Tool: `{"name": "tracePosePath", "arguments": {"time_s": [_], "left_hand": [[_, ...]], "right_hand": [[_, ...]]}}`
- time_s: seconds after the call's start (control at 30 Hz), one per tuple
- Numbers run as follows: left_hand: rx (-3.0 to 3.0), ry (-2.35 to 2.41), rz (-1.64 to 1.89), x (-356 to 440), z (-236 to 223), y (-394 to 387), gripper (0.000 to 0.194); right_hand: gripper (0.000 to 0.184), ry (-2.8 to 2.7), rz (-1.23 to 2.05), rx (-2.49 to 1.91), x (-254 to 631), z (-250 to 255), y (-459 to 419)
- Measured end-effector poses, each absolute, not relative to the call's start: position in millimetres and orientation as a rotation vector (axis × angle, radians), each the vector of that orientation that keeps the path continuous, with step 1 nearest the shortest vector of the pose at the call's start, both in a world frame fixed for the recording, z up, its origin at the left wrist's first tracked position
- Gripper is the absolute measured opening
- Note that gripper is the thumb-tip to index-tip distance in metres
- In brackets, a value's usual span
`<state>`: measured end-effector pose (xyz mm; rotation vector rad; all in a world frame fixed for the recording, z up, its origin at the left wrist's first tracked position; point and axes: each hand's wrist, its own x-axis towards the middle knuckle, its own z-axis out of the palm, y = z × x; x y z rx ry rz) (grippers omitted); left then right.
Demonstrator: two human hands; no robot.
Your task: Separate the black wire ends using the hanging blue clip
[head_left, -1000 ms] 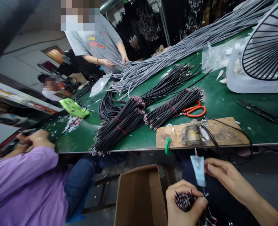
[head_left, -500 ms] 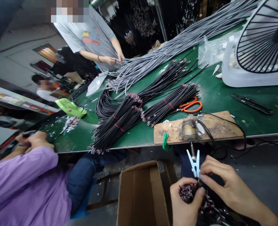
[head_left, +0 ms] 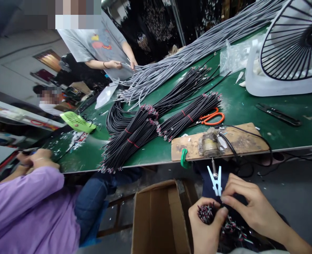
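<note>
My left hand (head_left: 205, 229) is wrapped round a bunch of black wires (head_left: 207, 213) with red and white stripped ends, low in the view below the table edge. My right hand (head_left: 244, 206) is pinched at the top of that bunch, its fingertips touching the wire ends just under a light blue clothes-peg clip (head_left: 216, 181). The clip stands upright in front of a soldering iron tip (head_left: 213, 164) that pokes out from a wooden board (head_left: 240, 141) on the table edge.
On the green table (head_left: 158, 148) lie bundles of black wires (head_left: 134, 135), grey cables (head_left: 187, 56), orange scissors (head_left: 212, 118), black cutters (head_left: 277, 114) and a white fan (head_left: 290, 53). An open cardboard box (head_left: 158, 215) stands below. A person's purple sleeve (head_left: 26, 208) is left; another person handles grey cables.
The blue clip turned from flat and blurred to upright with its jaws up. My right hand came down and closed in on the wire ends held by my left hand.
</note>
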<state>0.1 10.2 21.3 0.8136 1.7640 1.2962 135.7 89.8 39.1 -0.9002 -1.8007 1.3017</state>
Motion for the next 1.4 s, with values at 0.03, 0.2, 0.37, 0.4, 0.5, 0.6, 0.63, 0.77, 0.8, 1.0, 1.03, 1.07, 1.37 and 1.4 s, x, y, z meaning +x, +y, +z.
{"name": "tracePosePath", "arguments": {"time_s": [0.03,0.2,0.37,0.4,0.5,0.6,0.63,0.77,0.8,1.0,1.03,1.07,1.37,1.4], "left_hand": [[0.761,1.773,1.308,-0.5,19.9,8.8,0.016],[0.560,1.716,1.368,0.3,9.4,-1.7,0.029],[0.446,1.538,1.443,4.8,8.9,-3.8,0.036],[0.446,1.516,1.443,5.2,9.3,-3.7,0.037],[0.497,1.505,1.418,4.4,8.5,-4.3,0.037],[0.530,1.518,1.392,1.8,5.9,-5.4,0.037],[0.536,1.529,1.387,1.0,5.1,-5.4,0.037],[0.646,1.562,1.413,-1.0,5.6,-1.0,0.033],[0.685,1.537,1.447,-1.4,6.9,1.2,0.030],[0.868,1.356,1.568,-7.4,26.7,14.6,0.011],[0.909,1.361,1.557,-8.7,31.3,16.3,0.009],[0.944,1.370,1.555,-10.0,35.8,17.9,0.008],[1.032,1.470,1.548,-17.3,52.4,34.8,0.009],[1.043,1.475,1.525,-17.7,52.3,36.1,0.009]], "right_hand": [[0.029,-1.773,1.338,-0.921,135.7,36.9,89.2],[0.042,-1.617,1.574,-0.959,136.4,24.2,82.5],[0.032,-1.616,1.522,-0.881,139.6,21.0,82.4],[0.026,-1.640,1.479,-0.858,140.6,21.6,83.5],[0.017,-1.733,1.380,-0.777,142.4,24.9,86.3],[0.016,-1.786,1.360,-0.738,141.2,28.5,86.4],[0.017,-1.774,1.381,-0.746,140.1,29.0,85.8],[0.026,-1.497,1.783,-0.779,134.8,24.0,81.2],[0.029,-1.384,1.933,-0.754,133.6,21.6,80.3],[0.032,-1.005,2.203,-0.685,125.6,19.6,92.2],[0.033,-0.979,2.169,-0.710,123.6,22.4,96.7],[0.034,-0.953,2.138,-0.725,121.2,25.6,101.2],[0.036,-0.759,2.129,-0.663,100.8,36.9,118.8],[0.034,-0.743,2.128,-0.649,100.0,37.2,119.1]]}}
